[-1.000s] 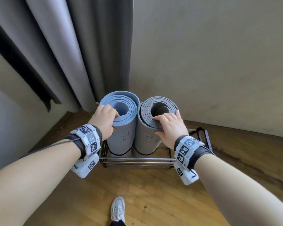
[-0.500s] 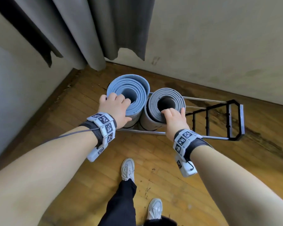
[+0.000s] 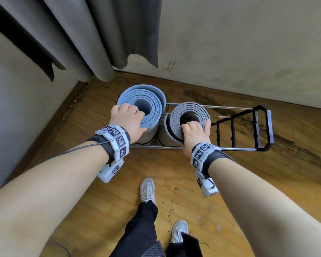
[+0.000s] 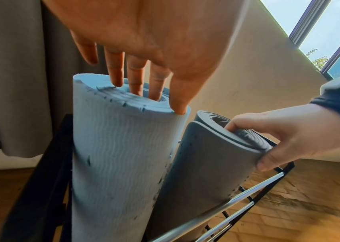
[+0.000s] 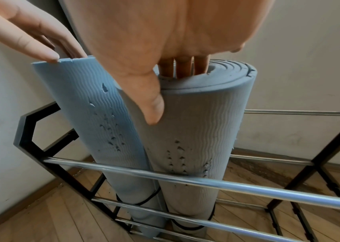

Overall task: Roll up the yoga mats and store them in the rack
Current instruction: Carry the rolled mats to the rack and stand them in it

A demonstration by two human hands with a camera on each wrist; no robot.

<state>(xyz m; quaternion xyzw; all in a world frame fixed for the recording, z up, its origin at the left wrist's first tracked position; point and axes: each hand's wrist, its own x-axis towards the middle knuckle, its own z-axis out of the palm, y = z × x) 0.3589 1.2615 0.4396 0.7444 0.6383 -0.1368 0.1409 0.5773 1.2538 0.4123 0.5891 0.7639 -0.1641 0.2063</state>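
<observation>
Two rolled mats stand upright side by side in the left end of a black and chrome rack [image 3: 263,130]. My left hand [image 3: 137,121] grips the top rim of the blue mat [image 3: 156,101], fingers down in its hollow core and thumb outside. In the left wrist view the left hand [image 4: 156,98] meets the blue mat [image 4: 123,155] the same way. My right hand [image 3: 195,130] holds the grey mat [image 3: 198,110] likewise. In the right wrist view the right hand [image 5: 160,85] has its thumb on the outer wall of the grey mat [image 5: 196,131]. Black bands circle both mats near the bottom.
The right part of the rack holds nothing; its chrome rail [image 5: 185,180] crosses in front of the mats. Grey curtains [image 3: 100,43] hang just behind the blue mat, in a corner of plain walls. My white sneakers [image 3: 146,190] stand on the wooden floor before the rack.
The head view has risen and tilted down onto the mats' tops. Both hands stayed on their mats, and the fingers have slid from the rims into the cores.
</observation>
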